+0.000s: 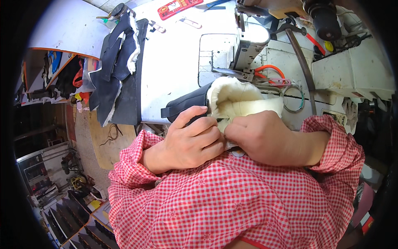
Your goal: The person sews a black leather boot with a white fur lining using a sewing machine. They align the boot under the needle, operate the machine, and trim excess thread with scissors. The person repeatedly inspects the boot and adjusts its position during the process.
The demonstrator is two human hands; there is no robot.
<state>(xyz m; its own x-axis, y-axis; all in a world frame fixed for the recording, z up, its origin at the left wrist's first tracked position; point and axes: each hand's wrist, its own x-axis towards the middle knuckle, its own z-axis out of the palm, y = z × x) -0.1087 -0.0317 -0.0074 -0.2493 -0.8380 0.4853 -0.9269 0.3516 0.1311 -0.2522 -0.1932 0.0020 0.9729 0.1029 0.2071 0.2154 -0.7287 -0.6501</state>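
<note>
A dark boot upper (188, 103) lined with cream fleece (238, 101) lies at the near edge of the white sewing table (174, 62), just in front of the sewing machine (248, 41). My left hand (190, 139) grips its dark outer side, fingers curled over the edge. My right hand (259, 135) pinches the fleece rim beside the left hand. Both hands meet at the boot's near edge, close to my red checked shirt.
A stack of dark fleece-edged pieces (116, 62) lies on the table's left part. Scissors with orange handles (271, 72) and a metal ring (294, 99) rest near the machine. A red flat packet (178, 6) lies at the far edge. Shelves and boxes (70, 207) stand lower left.
</note>
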